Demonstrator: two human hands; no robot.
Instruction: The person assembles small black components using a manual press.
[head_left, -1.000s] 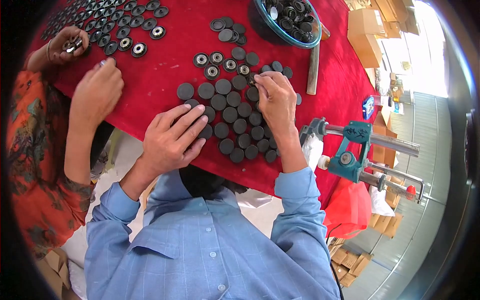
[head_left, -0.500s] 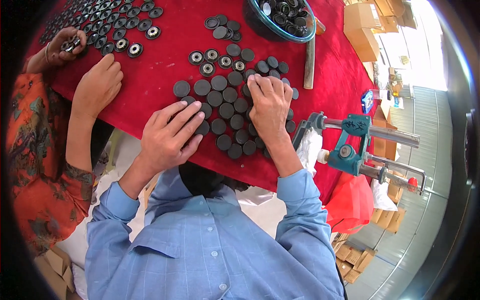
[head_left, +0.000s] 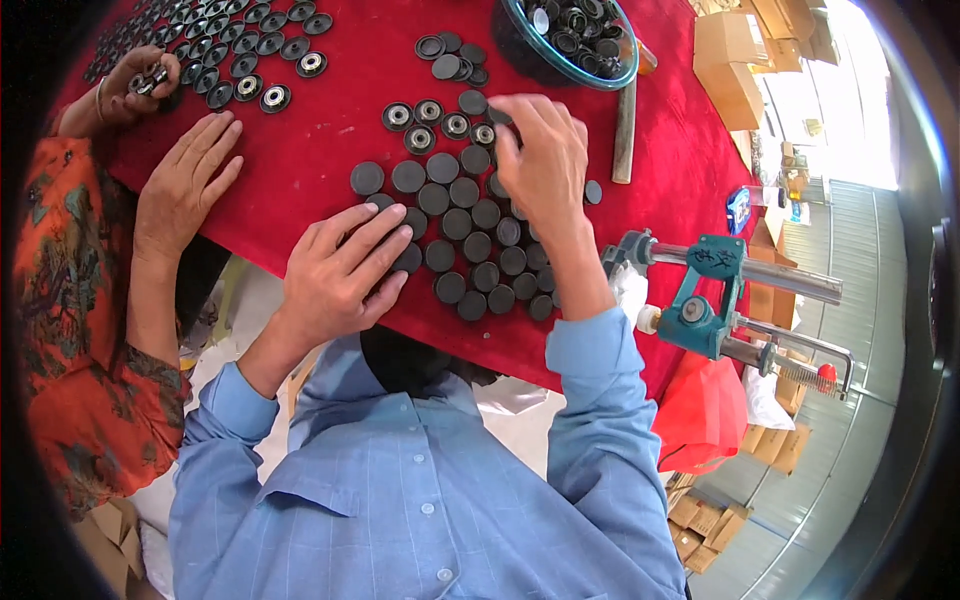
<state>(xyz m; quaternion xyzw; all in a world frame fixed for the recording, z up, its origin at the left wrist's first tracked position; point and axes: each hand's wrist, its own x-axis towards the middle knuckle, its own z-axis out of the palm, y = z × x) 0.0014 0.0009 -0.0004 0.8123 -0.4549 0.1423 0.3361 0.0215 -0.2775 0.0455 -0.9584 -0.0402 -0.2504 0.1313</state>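
Your left hand (head_left: 340,275) lies flat and open on the near edge of the black discs (head_left: 470,245) on the red cloth (head_left: 330,150). Your right hand (head_left: 545,160) pinches one disc at the far row; set it flush, rows kept touching.

Tabletop (head_left: 330,170) covered in red cloth, matt, slightly napped like felt. Black discs (head_left: 478,247) look like matt rubber or plastic, smooth; some nearby have shiny metal centres (head_left: 398,116). Bowl (head_left: 560,62) is glossy blue-rimmed plastic. Clamp tool (head_left: 712,300) has teal painted metal with bare, bright steel rods. Shirt (head_left: 420,500) is smooth light-blue woven cloth. Cardboard boxes (head_left: 735,70), matt brown.
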